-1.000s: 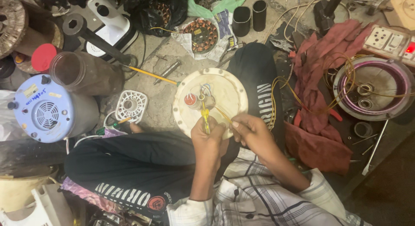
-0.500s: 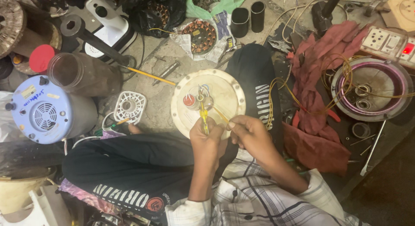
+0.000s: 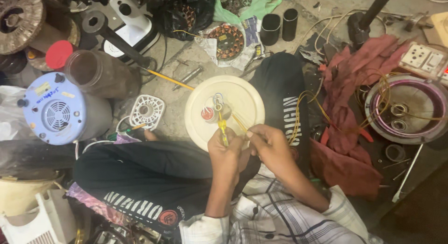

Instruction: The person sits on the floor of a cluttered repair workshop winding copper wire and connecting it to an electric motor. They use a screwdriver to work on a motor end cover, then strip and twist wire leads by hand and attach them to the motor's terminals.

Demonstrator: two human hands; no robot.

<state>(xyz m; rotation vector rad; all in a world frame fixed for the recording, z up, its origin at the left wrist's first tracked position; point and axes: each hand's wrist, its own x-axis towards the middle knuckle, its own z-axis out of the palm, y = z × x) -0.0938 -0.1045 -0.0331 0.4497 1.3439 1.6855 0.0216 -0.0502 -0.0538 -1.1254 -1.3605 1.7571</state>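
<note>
A cream round cover plate [image 3: 242, 97] rests on my lap between my knees. At its middle sits a small metal shaft with a ring [image 3: 218, 103] and a red round piece [image 3: 207, 114]. My left hand [image 3: 226, 153] pinches a yellow-sleeved wire [image 3: 223, 130] that runs up to the shaft. My right hand [image 3: 269, 143] pinches a second yellow wire [image 3: 239, 122] just beside it. Both hands touch each other at the plate's near edge.
A blue-capped motor [image 3: 57, 108] lies at left beside a brown jar [image 3: 100, 73] and a white grille [image 3: 146, 111]. A wound stator [image 3: 226, 41] and two black tubes [image 3: 279, 25] lie beyond. Red cloth [image 3: 357, 85], a ringed fan housing [image 3: 406, 111] and a switchboard [image 3: 424, 57] sit right.
The hands stay at the plate's near edge holding the yellow wires; the fingers have shifted only slightly.
</note>
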